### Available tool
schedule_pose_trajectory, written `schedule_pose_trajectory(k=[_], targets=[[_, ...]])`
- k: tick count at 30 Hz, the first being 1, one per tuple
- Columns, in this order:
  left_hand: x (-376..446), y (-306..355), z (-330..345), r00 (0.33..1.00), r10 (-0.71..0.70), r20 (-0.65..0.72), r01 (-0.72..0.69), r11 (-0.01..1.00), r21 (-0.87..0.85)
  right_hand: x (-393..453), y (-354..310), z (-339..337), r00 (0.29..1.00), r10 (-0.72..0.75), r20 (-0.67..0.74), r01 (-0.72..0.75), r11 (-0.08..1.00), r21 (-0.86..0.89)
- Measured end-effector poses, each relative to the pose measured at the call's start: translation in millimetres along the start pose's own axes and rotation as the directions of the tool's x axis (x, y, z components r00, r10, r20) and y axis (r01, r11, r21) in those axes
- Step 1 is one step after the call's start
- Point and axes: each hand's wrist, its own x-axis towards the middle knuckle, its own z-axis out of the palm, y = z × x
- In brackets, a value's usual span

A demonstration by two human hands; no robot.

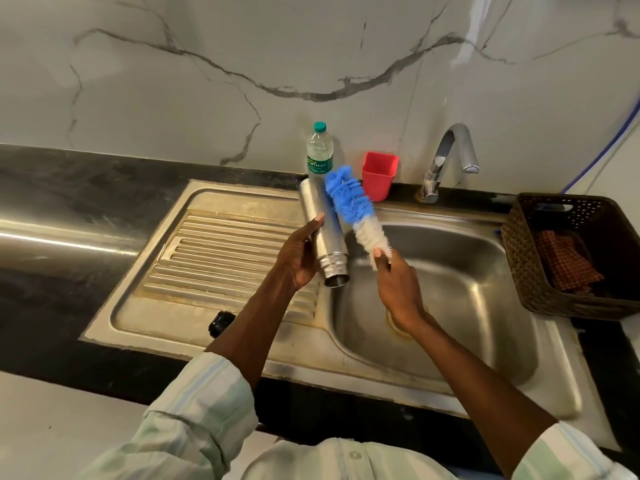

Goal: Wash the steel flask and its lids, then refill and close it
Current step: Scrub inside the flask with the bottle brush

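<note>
left hand [300, 255] fingers curled round steel flask [323, 227], open mouth toward person, over sink [460, 292] rim | right hand [398, 285] fingers pinched bottle brush [356, 209], bristles just beside flask

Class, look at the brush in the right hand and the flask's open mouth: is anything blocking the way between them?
Nothing visible blocks it. The left hand holds the steel flask with its open mouth toward the person, uncapped. The right hand holds the bottle brush beside the flask, bristles pointing away.
</note>
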Motion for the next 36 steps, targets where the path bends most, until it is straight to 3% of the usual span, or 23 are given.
schedule_pose_trajectory(k=[5, 8, 11, 15, 17, 21, 29, 33, 36], targets=[[11.2, 1.7, -10.2, 0.988, 0.103, -0.115, -0.119, 0.982, -0.147, -16.3, -13.4, -1.3, 0.997, 0.076, 0.015, -0.074, 0.995, -0.070], [10.2, 4.3, -8.8, 0.985, 0.115, -0.129, -0.136, 0.975, -0.173, -33.4, -21.7, 2.4, 0.994, 0.072, 0.084, -0.052, 0.975, -0.214], [6.4, 3.1, -1.4, 0.958, 0.139, -0.250, -0.188, 0.964, -0.188, -49.5, -29.8, 7.2, 0.994, 0.072, 0.087, -0.043, 0.955, -0.294], [14.7, 2.3, -0.9, 0.921, 0.203, -0.333, -0.318, 0.886, -0.339, -65.0, -37.3, 13.0, 0.992, 0.037, 0.125, 0.010, 0.934, -0.358], [15.0, -1.2, 0.9, 0.925, 0.207, -0.320, -0.313, 0.891, -0.330, -56.4, -39.2, 11.0, 0.992, 0.057, 0.112, -0.016, 0.941, -0.338], [15.6, -12.3, 3.3, 0.944, 0.204, -0.261, -0.273, 0.926, -0.263, -10.4, -46.8, -3.3, 0.974, 0.223, 0.048, -0.205, 0.947, -0.247], [24.6, 2.0, 2.3, 0.920, 0.240, -0.311, -0.346, 0.869, -0.353, -59.6, -44.6, 14.5, 0.993, 0.046, 0.105, -0.010, 0.948, -0.319], [16.5, -6.0, 10.5, 0.902, 0.243, -0.358, -0.360, 0.880, -0.309, -17.7, -48.0, 4.8, 0.974, 0.190, 0.126, -0.157, 0.959, -0.235], [17.2, 2.9, 15.4, 0.877, 0.321, -0.357, -0.427, 0.862, -0.275, -13.5, -50.0, -0.1, 0.972, 0.192, 0.134, -0.156, 0.959, -0.238]])
